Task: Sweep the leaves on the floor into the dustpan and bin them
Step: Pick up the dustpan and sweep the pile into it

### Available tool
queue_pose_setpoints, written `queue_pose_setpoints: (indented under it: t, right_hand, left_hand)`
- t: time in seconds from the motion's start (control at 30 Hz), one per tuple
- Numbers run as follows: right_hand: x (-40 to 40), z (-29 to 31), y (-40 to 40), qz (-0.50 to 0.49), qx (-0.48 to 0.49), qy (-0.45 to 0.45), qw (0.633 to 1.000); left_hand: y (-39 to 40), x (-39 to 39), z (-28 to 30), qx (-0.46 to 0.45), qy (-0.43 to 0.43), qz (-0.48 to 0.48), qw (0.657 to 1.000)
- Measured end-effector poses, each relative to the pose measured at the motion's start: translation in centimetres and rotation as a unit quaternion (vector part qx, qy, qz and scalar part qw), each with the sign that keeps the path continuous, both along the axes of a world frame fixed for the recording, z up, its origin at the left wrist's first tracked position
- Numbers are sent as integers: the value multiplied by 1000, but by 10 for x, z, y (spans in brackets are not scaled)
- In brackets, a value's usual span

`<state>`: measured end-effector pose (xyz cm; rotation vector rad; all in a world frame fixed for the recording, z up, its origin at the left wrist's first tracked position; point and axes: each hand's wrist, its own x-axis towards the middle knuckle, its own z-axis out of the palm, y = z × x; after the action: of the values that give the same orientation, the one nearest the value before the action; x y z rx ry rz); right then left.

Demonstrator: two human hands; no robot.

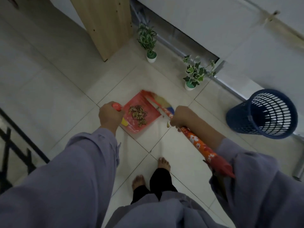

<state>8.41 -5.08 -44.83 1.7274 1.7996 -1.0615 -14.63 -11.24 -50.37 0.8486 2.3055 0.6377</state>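
Note:
A red dustpan (137,101) sits on the tiled floor ahead of me, with a pile of dry brown leaves (137,114) lying in it. My left hand (109,115) is closed around the dustpan's red handle. My right hand (181,116) grips the broom (197,143), whose orange flowered handle runs back under my right arm. The broom's bristle end rests at the dustpan's far right edge, blurred. One small leaf (168,125) shows just below my right hand. A dark blue mesh bin (263,113) stands at the right, tilted towards me.
Two small potted plants (148,41) (195,73) stand on the floor beyond the dustpan, near a wall base. A wooden panel (105,25) rises at the back. A black metal railing (14,145) runs along the left. My bare feet (152,170) are below.

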Motion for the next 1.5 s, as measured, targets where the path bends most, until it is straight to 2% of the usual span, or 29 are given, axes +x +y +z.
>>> queue_pose_setpoints:
  t: [0.13,0.4,0.53,0.67,0.87,1.13,1.33,1.5]
  right_hand:
    - [6,6,6,-43,-71,23,996]
    - [18,25,39,-66,-16,15,998]
    - [5,7,15,-56,1,1,998]
    - [-6,-5,-19,-70,-52,21,996]
    - [5,29,-31,-112,-66,64,989]
    - [2,73,-54,-153,-1,58,987]
    - [-14,71,-90,-122,6,47,991]
    - [-28,52,-129,-85,-22,44,995]
  left_hand:
    - [4,0,2,0,2,-14,1000]
    - [-1,8,2,-4,11,-40,999]
    - [-3,8,-2,-3,22,-46,999]
    - [-3,4,-2,-4,4,-34,999]
    - [-15,-7,13,23,-29,15,999]
    - [-65,-39,56,57,-3,0,998]
    - [-118,-53,71,22,35,-24,999]
    - [-159,-49,56,-12,56,-49,997]
